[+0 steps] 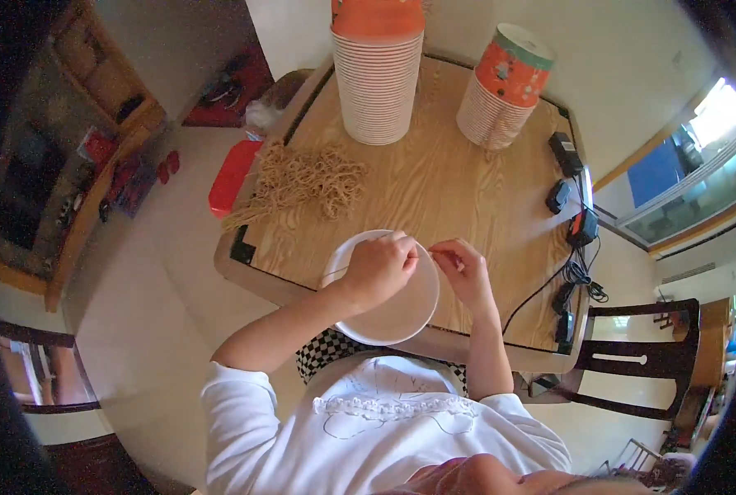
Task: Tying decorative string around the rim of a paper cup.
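A white paper bowl (401,318) sits at the near edge of the wooden table (458,186), partly over the edge. My left hand (380,266) rests over the bowl's far rim, fingers closed on a thin tan string. My right hand (460,266) is just to the right, pinching the same string; the strand runs between the two hands above the bowl. A loose heap of tan strings (302,181) lies on the table's left side, beyond the bowl.
Two tall stacks of orange-and-white paper bowls stand at the back: one upright (378,74), one leaning (504,87). Black chargers and cables (578,227) lie along the right edge. A red stool (232,175) is left of the table, a dark chair (632,359) to the right.
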Motion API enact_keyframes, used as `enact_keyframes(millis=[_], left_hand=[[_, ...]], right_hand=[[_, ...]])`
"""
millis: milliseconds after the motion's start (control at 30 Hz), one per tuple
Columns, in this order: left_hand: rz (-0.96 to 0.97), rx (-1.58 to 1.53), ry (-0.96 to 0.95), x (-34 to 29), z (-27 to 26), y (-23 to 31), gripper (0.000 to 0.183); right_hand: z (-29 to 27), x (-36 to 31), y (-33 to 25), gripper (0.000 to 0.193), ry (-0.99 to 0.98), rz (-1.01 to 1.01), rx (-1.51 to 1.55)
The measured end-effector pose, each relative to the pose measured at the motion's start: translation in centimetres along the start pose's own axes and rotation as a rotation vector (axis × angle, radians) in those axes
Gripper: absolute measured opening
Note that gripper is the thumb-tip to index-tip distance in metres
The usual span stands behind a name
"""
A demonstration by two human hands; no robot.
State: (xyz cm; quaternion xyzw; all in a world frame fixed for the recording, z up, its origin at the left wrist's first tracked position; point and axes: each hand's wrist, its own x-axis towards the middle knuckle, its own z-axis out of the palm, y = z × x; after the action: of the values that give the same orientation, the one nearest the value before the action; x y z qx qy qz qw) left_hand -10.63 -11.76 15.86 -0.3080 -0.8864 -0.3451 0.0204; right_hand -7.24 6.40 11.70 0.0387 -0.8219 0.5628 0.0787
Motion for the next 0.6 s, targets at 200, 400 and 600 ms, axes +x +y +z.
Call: enact_keyframes(millis=[200,400,600], left_hand=[[0.004,0.004,0.012,0.0,0.5,-0.1,0.008],[0.012,0.034,-0.015,-0.2,0.4,0.1,0.007],[0.019,0.011,0.008,-0.1,0.4,0.2,0.006]], right_hand=[[-0.1,0.1,-1.2,0.017,-0.056,0.022,-0.021],[-0.3,0.2,-1.1,0.018,-0.083,-0.032,-0.005],[-0.4,0.2,-1.6,0.019,-0.108,-0.032,-0.008]])
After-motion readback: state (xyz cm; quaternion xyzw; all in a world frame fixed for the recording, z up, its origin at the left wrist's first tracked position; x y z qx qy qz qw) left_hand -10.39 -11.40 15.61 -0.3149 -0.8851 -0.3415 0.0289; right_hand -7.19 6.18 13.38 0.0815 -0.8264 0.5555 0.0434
